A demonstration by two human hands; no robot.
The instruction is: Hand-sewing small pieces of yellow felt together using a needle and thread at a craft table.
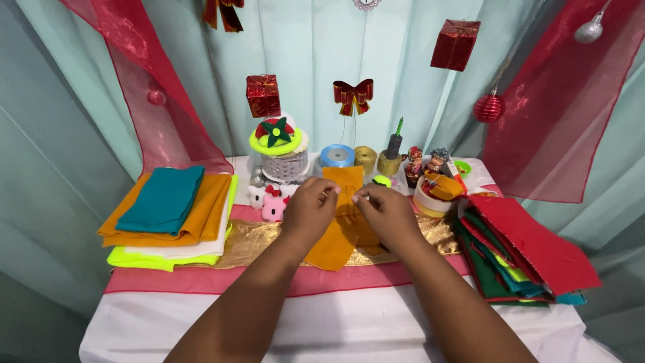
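Both hands meet above the table's middle: the left hand (pixel 308 207) and right hand (pixel 388 214) each pinch the upper part of an orange felt piece (pixel 339 232), which hangs limp over the gold runner (pixel 259 243). It looks light, soft and floppy, best held by its edges; its exact outline is probably partly hidden. Folded felt stacks (pixel 171 215) lie left, matte and flat
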